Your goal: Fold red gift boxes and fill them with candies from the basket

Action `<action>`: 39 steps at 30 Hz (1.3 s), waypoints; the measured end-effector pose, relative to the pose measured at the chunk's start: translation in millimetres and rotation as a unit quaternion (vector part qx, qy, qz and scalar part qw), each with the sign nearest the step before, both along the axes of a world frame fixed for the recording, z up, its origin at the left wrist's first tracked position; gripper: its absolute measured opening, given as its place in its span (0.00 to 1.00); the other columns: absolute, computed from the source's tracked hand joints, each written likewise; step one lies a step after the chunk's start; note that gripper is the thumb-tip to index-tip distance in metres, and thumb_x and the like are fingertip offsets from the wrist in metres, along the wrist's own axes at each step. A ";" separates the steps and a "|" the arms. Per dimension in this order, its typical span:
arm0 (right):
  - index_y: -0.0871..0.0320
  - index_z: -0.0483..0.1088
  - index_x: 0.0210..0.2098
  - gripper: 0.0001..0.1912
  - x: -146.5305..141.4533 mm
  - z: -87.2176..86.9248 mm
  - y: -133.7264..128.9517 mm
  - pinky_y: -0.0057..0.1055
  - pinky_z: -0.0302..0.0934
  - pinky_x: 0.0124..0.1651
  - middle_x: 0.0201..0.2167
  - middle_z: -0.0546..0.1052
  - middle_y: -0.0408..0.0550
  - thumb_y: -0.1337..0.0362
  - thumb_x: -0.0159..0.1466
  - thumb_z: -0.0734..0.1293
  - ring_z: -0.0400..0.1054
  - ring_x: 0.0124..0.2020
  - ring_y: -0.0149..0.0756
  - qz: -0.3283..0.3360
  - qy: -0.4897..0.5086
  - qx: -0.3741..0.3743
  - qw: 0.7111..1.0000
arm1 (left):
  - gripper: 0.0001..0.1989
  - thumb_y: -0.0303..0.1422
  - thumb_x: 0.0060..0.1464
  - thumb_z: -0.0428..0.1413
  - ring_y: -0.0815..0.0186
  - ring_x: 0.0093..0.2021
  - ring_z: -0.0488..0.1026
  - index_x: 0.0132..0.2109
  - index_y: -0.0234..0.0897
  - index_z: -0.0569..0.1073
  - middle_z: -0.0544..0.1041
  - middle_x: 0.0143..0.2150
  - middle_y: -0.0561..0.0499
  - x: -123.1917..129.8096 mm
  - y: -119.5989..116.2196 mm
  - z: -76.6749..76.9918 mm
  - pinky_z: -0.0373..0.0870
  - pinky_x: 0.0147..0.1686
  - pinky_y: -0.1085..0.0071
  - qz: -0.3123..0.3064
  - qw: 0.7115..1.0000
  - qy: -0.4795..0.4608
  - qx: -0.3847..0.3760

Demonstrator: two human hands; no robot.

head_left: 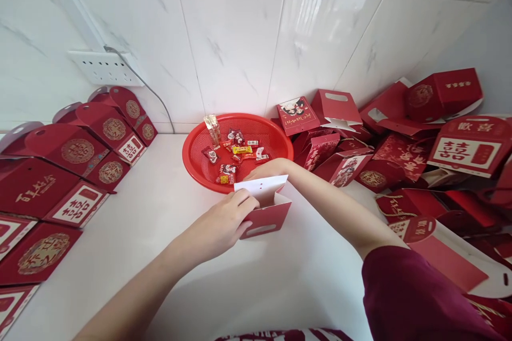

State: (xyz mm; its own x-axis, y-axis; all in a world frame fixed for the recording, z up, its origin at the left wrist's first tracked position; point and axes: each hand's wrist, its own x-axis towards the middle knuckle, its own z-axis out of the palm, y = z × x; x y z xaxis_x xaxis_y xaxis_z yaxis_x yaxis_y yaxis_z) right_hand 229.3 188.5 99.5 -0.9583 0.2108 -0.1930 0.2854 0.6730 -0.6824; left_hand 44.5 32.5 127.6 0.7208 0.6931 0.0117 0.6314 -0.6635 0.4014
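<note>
An open red box (269,218) with a white inner flap stands on the white table in front of the basket. My left hand (230,219) grips its left side, fingers curled over the edge. Beyond the box, my right hand (267,169) reaches into the right front part of a red plastic basket (192,162); its fingertips are mostly hidden behind the flap. Wrapped candies lie in the basket, among them a yellow one (242,149), a gold-wrapped one (213,130) and several red and white ones.
Rows of closed red boxes (64,144) stand at the left. Many red boxes (384,170) lie in a loose pile at the right. Behind the table is a tiled wall (232,37) with a socket strip (106,69) and a grey cable (150,88).
</note>
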 end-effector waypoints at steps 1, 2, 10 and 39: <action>0.60 0.79 0.37 0.09 1.0 2.2 -1.0 0.30 0.66 0.50 0.42 0.82 0.48 0.62 0.58 0.72 0.74 0.48 0.40 0.005 0.001 -0.009 1.000 | 0.06 0.25 0.62 0.50 0.62 0.41 0.72 0.44 0.38 0.68 0.70 0.47 0.48 -0.4 0.2 -0.5 0.69 0.34 0.69 -0.002 1.000 -0.004 0.005; 0.60 0.78 0.40 0.10 2.6 4.7 -2.4 0.30 0.66 0.51 0.45 0.81 0.49 0.63 0.61 0.70 0.73 0.50 0.39 0.007 -0.003 -0.017 1.000 | 0.06 0.25 0.62 0.50 0.62 0.41 0.72 0.44 0.38 0.68 0.70 0.47 0.48 -1.0 0.7 -1.1 0.69 0.34 0.69 -0.004 1.000 -0.009 0.009; 0.62 0.72 0.48 0.13 32.3 16.8 -33.6 0.30 0.65 0.46 0.44 0.77 0.51 0.61 0.66 0.66 0.71 0.43 0.34 -0.208 0.126 -0.110 0.964 | 0.08 0.29 0.62 0.54 0.62 0.43 0.73 0.49 0.40 0.69 0.71 0.48 0.48 -7.5 10.2 -5.1 0.69 0.37 0.69 -0.040 0.999 -0.026 -0.013; 0.53 0.71 0.50 0.12 52.6 50.5 -116.9 0.40 0.65 0.53 0.49 0.76 0.50 0.68 0.68 0.64 0.69 0.52 0.43 -0.296 0.199 0.201 0.912 | 0.11 0.30 0.65 0.50 0.64 0.42 0.72 0.52 0.42 0.72 0.70 0.46 0.48 -4.0 13.1 -7.8 0.70 0.38 0.70 -0.053 0.998 -0.025 0.017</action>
State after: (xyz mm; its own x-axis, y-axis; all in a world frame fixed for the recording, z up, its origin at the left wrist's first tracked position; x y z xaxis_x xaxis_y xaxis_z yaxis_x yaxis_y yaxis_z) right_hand 281.8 71.6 149.9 -0.6305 0.6918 0.3519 0.4645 0.6995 -0.5430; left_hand 40.5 45.6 119.8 0.7875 0.6122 0.0710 0.5376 -0.7387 0.4066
